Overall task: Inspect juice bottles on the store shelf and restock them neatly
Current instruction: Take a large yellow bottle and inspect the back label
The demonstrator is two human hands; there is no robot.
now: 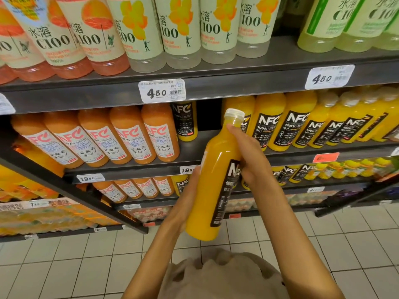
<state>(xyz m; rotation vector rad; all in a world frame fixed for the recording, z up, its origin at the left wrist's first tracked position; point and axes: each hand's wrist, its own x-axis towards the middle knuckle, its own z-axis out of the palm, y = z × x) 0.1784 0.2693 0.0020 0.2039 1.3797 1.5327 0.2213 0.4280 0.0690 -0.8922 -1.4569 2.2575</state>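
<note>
An NFC orange juice bottle (216,182) was gripped by both hands, the left hand (187,195) at its base, the right hand (248,156) around its shoulder. Its long axis was tilted toward one o'clock, where a shelf gap (208,117) was seen.

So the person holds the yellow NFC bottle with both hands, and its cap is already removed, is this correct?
Not quite. The head view shows the white cap still on the yellow NFC bottle. The rest is right: the left hand and right hand both hold it.
</note>
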